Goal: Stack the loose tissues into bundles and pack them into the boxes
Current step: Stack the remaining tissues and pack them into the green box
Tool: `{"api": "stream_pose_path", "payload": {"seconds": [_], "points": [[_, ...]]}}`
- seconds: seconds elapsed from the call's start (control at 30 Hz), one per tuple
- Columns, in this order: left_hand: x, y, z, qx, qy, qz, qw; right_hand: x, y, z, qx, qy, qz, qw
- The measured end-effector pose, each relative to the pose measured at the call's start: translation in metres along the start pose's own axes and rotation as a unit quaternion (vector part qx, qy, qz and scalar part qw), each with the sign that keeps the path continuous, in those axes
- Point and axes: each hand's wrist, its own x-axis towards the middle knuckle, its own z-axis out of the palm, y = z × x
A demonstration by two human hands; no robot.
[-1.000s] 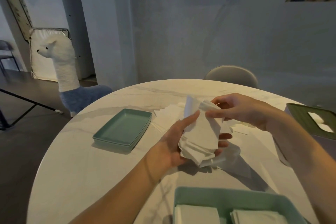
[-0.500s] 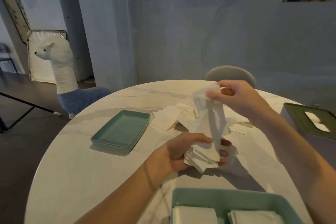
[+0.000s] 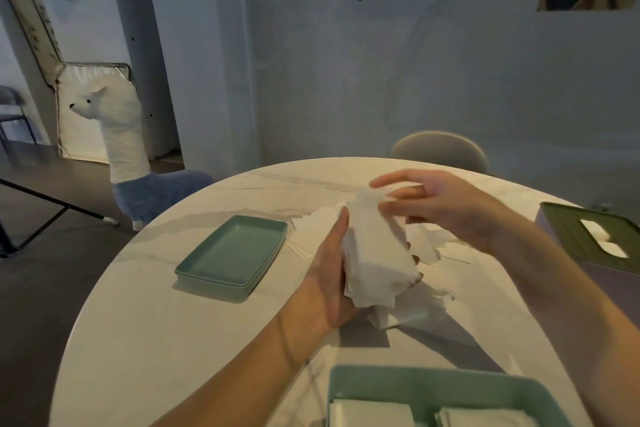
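Head view: left hand (image 3: 330,276) is cupping a soft white tissue bundle (image 3: 377,258) above the round marble table (image 3: 173,340); right hand (image 3: 440,206), fingers spread, is touching its far end. Light, floppy, slip-prone sheets; probably best squeezed across the sides. Long axis is running away from the person, far end raised.

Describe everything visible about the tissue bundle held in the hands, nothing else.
The tissue bundle is a thick stack of white, soft paper sheets, unevenly aligned, with ragged corners sticking out at its lower end. It is held above the marble table, tilted, long axis running away from the camera. The left hand cradles it from below and the side; the right hand touches its far top end, blurred.
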Motion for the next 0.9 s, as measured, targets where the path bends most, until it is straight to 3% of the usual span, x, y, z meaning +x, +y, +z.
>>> {"api": "stream_pose_path", "payload": {"seconds": [0.1, 0.2, 0.27, 0.33, 0.43, 0.5, 0.67, 0.77, 0.83, 0.9], "points": [[0.001, 0.001, 0.0, 0.017, 0.003, -0.027, 0.999, 0.008, 0.013, 0.012, -0.132, 0.042, 0.018, 0.99], [-0.001, 0.004, -0.007, 0.08, 0.07, -0.011, 0.994, 0.01, 0.02, 0.011, -0.14, 0.066, -0.008, 0.988], [-0.003, 0.009, -0.012, 0.084, 0.077, 0.0, 0.994, 0.011, 0.026, 0.005, -0.155, 0.1, -0.015, 0.983], [-0.005, 0.015, -0.019, 0.032, 0.096, 0.015, 0.995, 0.007, 0.032, -0.002, -0.215, 0.026, 0.009, 0.976], [-0.004, 0.027, -0.033, 0.033, 0.154, 0.041, 0.987, -0.005, 0.037, 0.004, -0.308, -0.198, 0.05, 0.929], [-0.005, 0.03, -0.038, 0.053, 0.172, 0.041, 0.983, -0.006, 0.044, 0.014, -0.376, -0.239, 0.032, 0.895], [-0.01, 0.031, -0.031, 0.116, 0.138, -0.012, 0.984, -0.004, 0.064, 0.014, -0.395, -0.145, 0.037, 0.907], [-0.011, 0.029, -0.027, 0.239, 0.086, -0.028, 0.967, -0.016, 0.075, 0.002, -0.396, -0.056, 0.033, 0.916], [-0.011, 0.027, -0.022, 0.331, 0.046, -0.015, 0.942, -0.025, 0.08, -0.005, -0.337, -0.025, 0.017, 0.941], [-0.011, 0.024, -0.016, 0.412, 0.021, -0.019, 0.911, -0.035, 0.077, -0.008, -0.206, -0.013, -0.009, 0.979]]}}
